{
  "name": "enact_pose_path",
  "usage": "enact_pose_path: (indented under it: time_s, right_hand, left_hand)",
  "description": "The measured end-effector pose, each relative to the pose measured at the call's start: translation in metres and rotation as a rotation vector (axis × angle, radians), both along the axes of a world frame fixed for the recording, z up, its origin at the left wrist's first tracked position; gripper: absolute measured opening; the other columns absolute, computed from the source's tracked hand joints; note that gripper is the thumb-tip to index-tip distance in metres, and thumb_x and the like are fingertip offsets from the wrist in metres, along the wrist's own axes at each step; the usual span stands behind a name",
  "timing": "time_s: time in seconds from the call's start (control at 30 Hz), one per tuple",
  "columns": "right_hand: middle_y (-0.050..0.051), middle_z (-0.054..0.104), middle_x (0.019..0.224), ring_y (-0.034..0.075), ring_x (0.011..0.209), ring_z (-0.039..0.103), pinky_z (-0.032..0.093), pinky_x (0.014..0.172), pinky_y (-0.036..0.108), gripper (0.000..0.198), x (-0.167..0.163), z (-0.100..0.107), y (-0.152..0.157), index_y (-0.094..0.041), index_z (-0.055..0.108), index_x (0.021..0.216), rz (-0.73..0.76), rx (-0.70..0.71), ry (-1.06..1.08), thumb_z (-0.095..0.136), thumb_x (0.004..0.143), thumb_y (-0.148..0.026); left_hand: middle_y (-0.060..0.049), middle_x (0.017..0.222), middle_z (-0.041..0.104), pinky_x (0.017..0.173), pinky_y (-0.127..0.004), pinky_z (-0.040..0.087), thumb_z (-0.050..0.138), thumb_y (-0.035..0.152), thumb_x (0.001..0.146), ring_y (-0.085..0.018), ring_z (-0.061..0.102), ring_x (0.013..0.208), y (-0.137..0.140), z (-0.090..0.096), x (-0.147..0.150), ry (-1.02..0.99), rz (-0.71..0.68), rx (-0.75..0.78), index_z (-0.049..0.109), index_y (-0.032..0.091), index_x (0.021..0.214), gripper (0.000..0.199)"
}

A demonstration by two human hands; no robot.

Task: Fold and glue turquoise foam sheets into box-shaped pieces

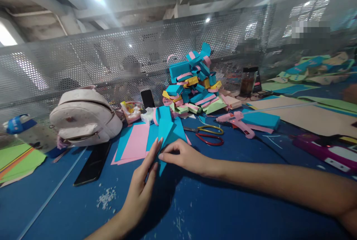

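Keep the folded blue paper point(165, 132) steady over the desk point(223, 203), grasped by the fingers of left hand point(143, 178) and right hand point(182, 157) (near the pink sheets point(135, 140)), and press each crease slowly and evenly.

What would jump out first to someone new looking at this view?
Probably the tall heap of blue, pink and yellow paper pieces, in the middle before the perforated metal screen. Just nearer, the left hand and right hand are on a folded blue paper. The white backpack stands out at left, the pink glue gun right of centre.
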State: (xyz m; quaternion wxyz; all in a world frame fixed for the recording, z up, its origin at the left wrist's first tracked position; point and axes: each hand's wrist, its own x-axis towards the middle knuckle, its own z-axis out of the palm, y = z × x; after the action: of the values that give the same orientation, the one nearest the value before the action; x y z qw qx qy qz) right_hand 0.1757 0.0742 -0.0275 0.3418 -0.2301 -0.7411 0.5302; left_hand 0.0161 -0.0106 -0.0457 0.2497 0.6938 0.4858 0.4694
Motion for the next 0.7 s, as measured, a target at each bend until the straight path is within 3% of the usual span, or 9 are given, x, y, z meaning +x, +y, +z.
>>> enact_pose_path:
  time_s: [0.2, 0.37, 0.57, 0.7]
  right_hand:
    - [0.004, 0.069, 0.073, 0.017, 0.073, 0.059, 0.044, 0.067, 0.027, 0.033, 0.0025, 0.0055, -0.0018, -0.013, 0.074, 0.077, 0.032, 0.035, 0.014, 0.063, 0.083, -0.044]
    - [0.0, 0.055, 0.056, 0.012, 0.057, 0.045, 0.032, 0.052, 0.025, 0.043, 0.002, 0.0008, 0.0011, -0.013, 0.068, 0.062, -0.032, 0.019, -0.04, 0.063, 0.081, -0.051]
    - [-0.006, 0.031, 0.049, 0.007, 0.049, 0.025, 0.018, 0.047, 0.025, 0.049, 0.0005, -0.0031, 0.0059, -0.015, 0.05, 0.047, -0.021, -0.013, -0.032, 0.064, 0.079, -0.049]
    - [-0.006, 0.031, 0.05, 0.007, 0.049, 0.025, 0.018, 0.046, 0.024, 0.049, 0.0019, 0.0004, 0.0081, -0.016, 0.045, 0.047, 0.001, -0.037, 0.023, 0.062, 0.08, -0.048]
  left_hand:
    - [0.003, 0.153, 0.033, 0.117, -0.038, 0.026, 0.036, 0.021, 0.099, -0.02, 0.03, 0.14, 0.0007, -0.0009, -0.0049, 0.144, -0.039, 0.128, 0.03, 0.037, 0.146, 0.05]
    - [0.001, 0.154, 0.031, 0.118, -0.04, 0.02, 0.032, 0.014, 0.098, -0.019, 0.028, 0.141, 0.0054, -0.0052, -0.0087, 0.287, -0.091, 0.208, 0.017, 0.037, 0.149, 0.058]
    - [0.0, 0.155, 0.03, 0.118, -0.041, 0.019, 0.038, 0.02, 0.097, -0.021, 0.026, 0.142, 0.0073, -0.0072, -0.009, 0.274, -0.071, 0.132, 0.02, 0.035, 0.149, 0.057]
    - [0.003, 0.154, 0.03, 0.119, -0.045, 0.018, 0.046, 0.031, 0.095, -0.023, 0.023, 0.143, 0.0064, -0.0064, -0.0086, 0.142, -0.033, 0.036, 0.029, 0.037, 0.146, 0.053]
